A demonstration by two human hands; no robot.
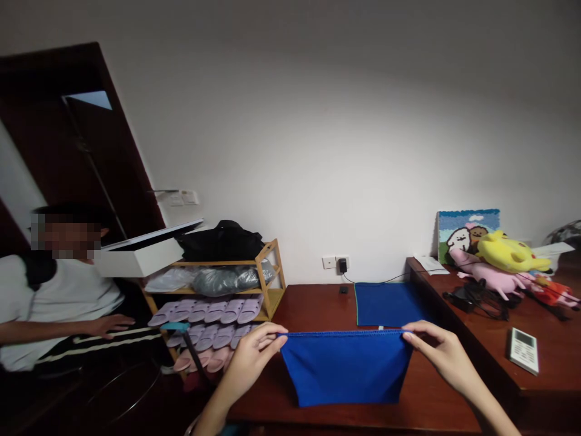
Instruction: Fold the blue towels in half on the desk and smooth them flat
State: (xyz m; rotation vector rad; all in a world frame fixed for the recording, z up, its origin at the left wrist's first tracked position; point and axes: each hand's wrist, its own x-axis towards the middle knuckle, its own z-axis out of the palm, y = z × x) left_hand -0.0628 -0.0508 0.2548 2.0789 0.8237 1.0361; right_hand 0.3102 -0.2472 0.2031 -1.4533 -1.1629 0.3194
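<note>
A blue cloth (347, 368) hangs in front of me, stretched taut along its top edge above a dark red wooden table (313, 309). My left hand (254, 351) pinches its top left corner. My right hand (436, 348) pinches its top right corner. A second blue cloth (385, 304) lies flat on the table behind it, close to the wall.
A higher desk (558, 351) to the right carries plush toys (511, 254), a picture, black cables and a white remote (523, 350). On the left stands a wooden rack (272, 284) with slippers and bags. A seated person in a white shirt (59, 303) is at far left. A charger is plugged into the wall socket (342, 264).
</note>
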